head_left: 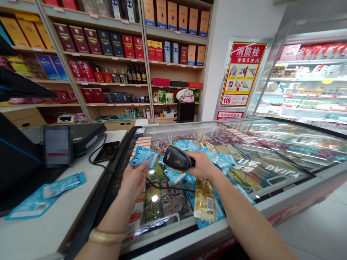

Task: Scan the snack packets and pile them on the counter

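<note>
My left hand point(135, 177) pinches a small blue snack packet point(144, 156) by its lower edge, above the left end of the glass lid. In my right hand point(202, 165) is a black barcode scanner point(176, 158), its head turned left toward that packet. The scanner's cable point(168, 187) runs across the glass below my hands. Under and around the scanner lies a loose heap of blue packets point(223, 161). A gold packet point(204, 200) rests on the near side of the heap, beside my right forearm.
The heap lies on a glass-topped chest freezer point(271, 151). At left, a white counter point(78, 202) carries more blue packets point(45, 198), a phone point(107, 151) and a checkout machine point(16, 169). Shelves of boxes point(108, 43) stand behind, with a lit fridge point(311, 79) at right.
</note>
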Tool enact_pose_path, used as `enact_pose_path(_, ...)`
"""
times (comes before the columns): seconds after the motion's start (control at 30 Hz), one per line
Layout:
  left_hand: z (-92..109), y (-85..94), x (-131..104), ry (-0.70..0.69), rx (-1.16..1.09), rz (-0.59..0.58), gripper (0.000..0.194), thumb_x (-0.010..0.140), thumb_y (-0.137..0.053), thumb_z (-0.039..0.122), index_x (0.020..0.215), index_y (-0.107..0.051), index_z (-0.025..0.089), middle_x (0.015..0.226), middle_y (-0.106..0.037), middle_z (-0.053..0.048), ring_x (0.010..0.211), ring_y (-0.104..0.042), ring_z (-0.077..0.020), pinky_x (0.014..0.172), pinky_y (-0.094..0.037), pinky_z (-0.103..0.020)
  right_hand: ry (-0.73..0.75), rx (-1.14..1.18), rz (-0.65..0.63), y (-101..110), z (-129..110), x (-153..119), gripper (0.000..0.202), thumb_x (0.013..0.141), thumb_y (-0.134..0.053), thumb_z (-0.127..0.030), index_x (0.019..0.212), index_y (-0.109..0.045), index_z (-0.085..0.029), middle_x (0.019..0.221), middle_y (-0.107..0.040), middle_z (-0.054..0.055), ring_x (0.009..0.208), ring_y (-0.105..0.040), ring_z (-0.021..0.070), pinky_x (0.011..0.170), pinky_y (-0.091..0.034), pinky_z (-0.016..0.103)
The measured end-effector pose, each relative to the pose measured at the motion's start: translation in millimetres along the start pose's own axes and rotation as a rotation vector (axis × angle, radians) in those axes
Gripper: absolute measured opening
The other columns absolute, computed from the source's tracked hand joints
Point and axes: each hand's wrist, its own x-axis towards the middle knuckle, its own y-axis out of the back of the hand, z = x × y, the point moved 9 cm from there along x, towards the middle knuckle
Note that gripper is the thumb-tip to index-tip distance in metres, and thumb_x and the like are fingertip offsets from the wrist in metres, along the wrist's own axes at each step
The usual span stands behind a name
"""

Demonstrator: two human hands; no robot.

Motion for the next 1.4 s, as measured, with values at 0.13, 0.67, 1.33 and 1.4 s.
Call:
enact_pose_path(0.13, 1.5, -2.4, -1.6, -0.010, -0.021, 0.001, 0.032, 0.057, -0.072, -0.003, 0.082, -0.063, 0.015, 0.073, -0.069, 0.000, 0.072, -0.067, -0.0139, 0.078, -0.054, -0.030, -0.007, -0.019, -0.016, -0.5, -1.1, 0.5, 0.028, 0.071, -0.066, -0.025, 0.099, -0.068, -0.023, 0.092, -0.073, 0.002, 0.081, -0.067, 0.0198, 0.071, -0.042, 0.025)
enact_pose_path(0.67, 3.9, -4.0, -1.8, -0.034, -0.058, -0.014, 0.032, 0.055, -0.074, -0.002, 0.078, -0.061, 0.015, 0.072, -0.069, 0.000, 0.070, -0.067, -0.0141, 0.074, -0.054, -0.028, -0.024, -0.079, -0.091, -7.4, -6.6, 1.1, 0.017, 0.069, -0.063, -0.024, 0.086, -0.065, -0.023, 0.080, -0.069, 0.000, 0.073, -0.063, 0.0180, 0.064, -0.037, 0.023)
enact_pose_path(1.33, 157.2, 103.3, 4.3, -0.503, 0.668, 0.428, 0.025, 0.059, -0.078, 0.020, 0.078, -0.061, 0.020, 0.065, -0.061, 0.000, 0.095, -0.064, -0.0310, 0.099, -0.046, -0.051, -0.075, -0.098, 0.216, 34.3, 23.3, -5.9, 0.026, 0.073, -0.063, -0.031, 0.097, -0.067, -0.021, 0.085, -0.072, 0.005, 0.076, -0.065, 0.0226, 0.069, -0.044, 0.029)
enact_pose_path(1.4, 187.0, 135.1, 3.5, -0.493, 0.896, 0.571, 0.027, 0.053, -0.079, 0.020, 0.070, -0.058, 0.022, 0.054, -0.052, 0.001, 0.101, -0.063, -0.0392, 0.102, -0.040, -0.061, -0.065, -0.102, 0.213, 33.6, 22.0, -6.0, 0.024, 0.073, -0.063, -0.030, 0.095, -0.067, -0.021, 0.083, -0.071, 0.005, 0.075, -0.064, 0.0218, 0.068, -0.043, 0.029)
